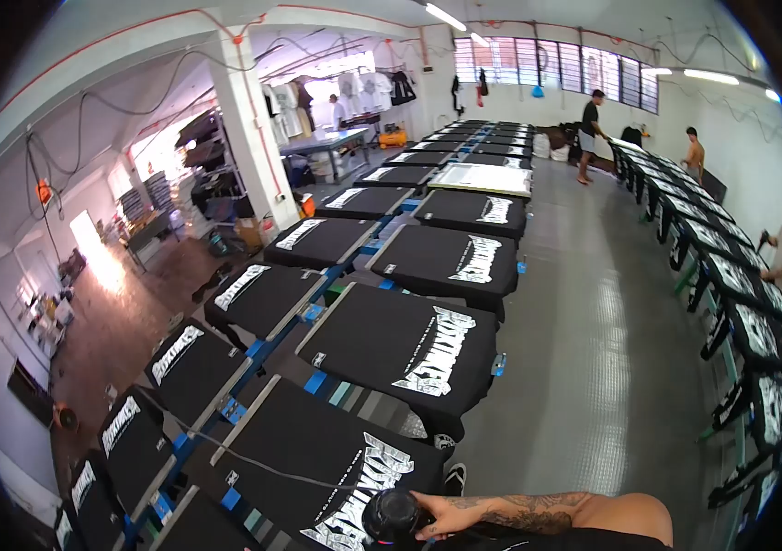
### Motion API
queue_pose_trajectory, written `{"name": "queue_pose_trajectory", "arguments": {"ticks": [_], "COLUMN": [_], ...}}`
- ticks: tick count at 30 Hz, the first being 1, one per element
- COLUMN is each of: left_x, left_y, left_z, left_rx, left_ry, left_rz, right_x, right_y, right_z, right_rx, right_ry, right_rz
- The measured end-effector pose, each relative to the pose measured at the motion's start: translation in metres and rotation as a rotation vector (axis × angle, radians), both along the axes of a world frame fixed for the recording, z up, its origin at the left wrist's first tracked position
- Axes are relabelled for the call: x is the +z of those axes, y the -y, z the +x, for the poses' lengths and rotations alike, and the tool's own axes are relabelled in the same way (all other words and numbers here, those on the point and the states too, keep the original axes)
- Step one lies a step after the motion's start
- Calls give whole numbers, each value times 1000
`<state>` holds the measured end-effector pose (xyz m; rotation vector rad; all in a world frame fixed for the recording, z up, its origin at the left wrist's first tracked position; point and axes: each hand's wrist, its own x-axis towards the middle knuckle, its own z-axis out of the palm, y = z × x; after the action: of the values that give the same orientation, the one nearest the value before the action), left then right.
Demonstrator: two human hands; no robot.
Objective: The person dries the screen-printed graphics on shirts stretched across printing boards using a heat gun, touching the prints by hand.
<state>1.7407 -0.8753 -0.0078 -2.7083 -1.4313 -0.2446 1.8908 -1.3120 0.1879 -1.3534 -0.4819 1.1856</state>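
My right hand point(437, 516) is closed around a rounded black corded tool point(392, 514), shaped like a heat gun or dryer; its front end is hidden. A grey cord point(262, 462) runs from it across the shirt to the left. The tool is over the lower right part of a black T-shirt point(290, 441) with a white letter print point(382, 459), stretched flat on a board. Just beyond lies another printed black T-shirt point(409, 344). My tattooed forearm reaches in from the lower right. My left hand is out of view.
Two rows of shirt boards on a blue rail point(267, 349) run away from me. A white-topped frame point(481, 178) rests farther back. Across the grey aisle point(565, 367), people work along another shirt row point(731, 275). A pillar point(248, 129) stands left.
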Motion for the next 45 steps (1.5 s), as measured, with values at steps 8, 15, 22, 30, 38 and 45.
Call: {"name": "queue_pose_trajectory", "arguments": {"ticks": [8,15,22,30,38,45], "left_x": [18,23,7,16,14,10], "left_y": [6,7,-7,-9,-10,-14], "left_z": [4,16,11,12,9,10], "left_rx": [18,97,78,134,121,136], "left_ry": [-46,11,78,-12,21,-18], "left_rz": [-28,-118,-106,-223,-214,-194], "right_x": [-24,-31,-5,0,10,12], "right_y": [14,27,-12,-77,-133,-161], "right_z": [43,61,41,30,29,26], "right_rx": [-365,-582,-291,47,-10,-47], "right_ry": [346,843,215,76,135,149], "right_rz": [-25,-136,-96,-82,-112,-15]}}
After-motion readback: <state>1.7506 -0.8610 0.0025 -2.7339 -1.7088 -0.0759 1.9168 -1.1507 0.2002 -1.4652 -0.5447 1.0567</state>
